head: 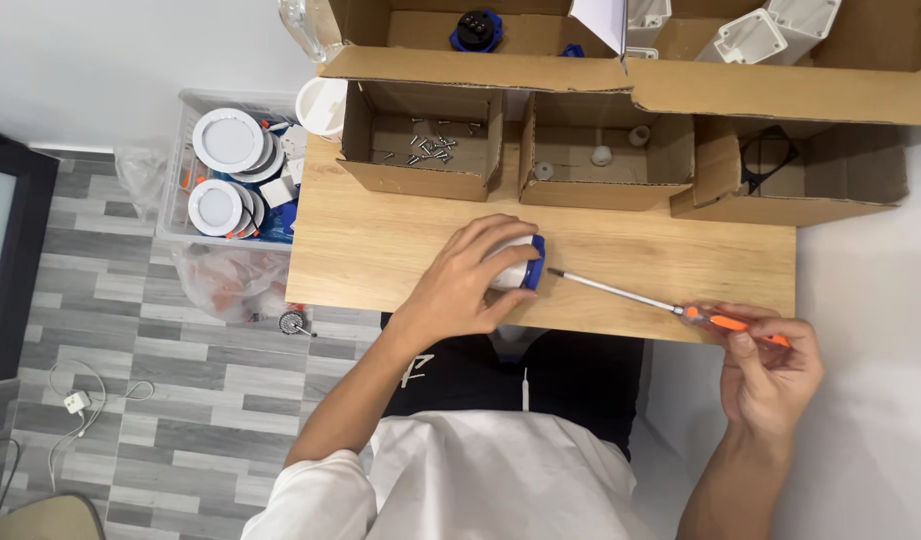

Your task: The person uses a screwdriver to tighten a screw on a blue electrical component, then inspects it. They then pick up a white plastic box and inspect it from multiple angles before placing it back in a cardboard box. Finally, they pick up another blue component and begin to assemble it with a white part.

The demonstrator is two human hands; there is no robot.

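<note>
The head camera looks straight down on a wooden table (380,250) set against a white wall, with grey plank flooring to its left. Along the far edge of the table a row of open cardboard boxes is lined up: the left box (420,150) holds a scatter of small screws (430,148), the middle box (605,160) holds a few small white plastic pieces, and the right box (810,175) holds a dark wire part. Larger cartons are stacked behind them. On the floor beside the table a clear plastic bin (180,170) is filled with round white ceiling lamps (227,140).

Near the front edge of the table a small white and blue fitting (525,265) is pinned down under the left hand (470,285), whose fingers are curled over its top and closed around it. A screwdriver (670,305) with an orange handle is gripped in the right hand (765,365), fingers closed on the handle out past the table's right front corner, while the long metal shaft is laid across the table with its tip just beside the blue end of the fitting; whether the tip is touching cannot be told.

The step in hand is judged to be the driving of a screw at the blue end of the fitting. For the next move, the tip would need to be seated squarely in the screw head, the fitting held firm against twisting, and the handle turned with steady pressure along the shaft.
</note>
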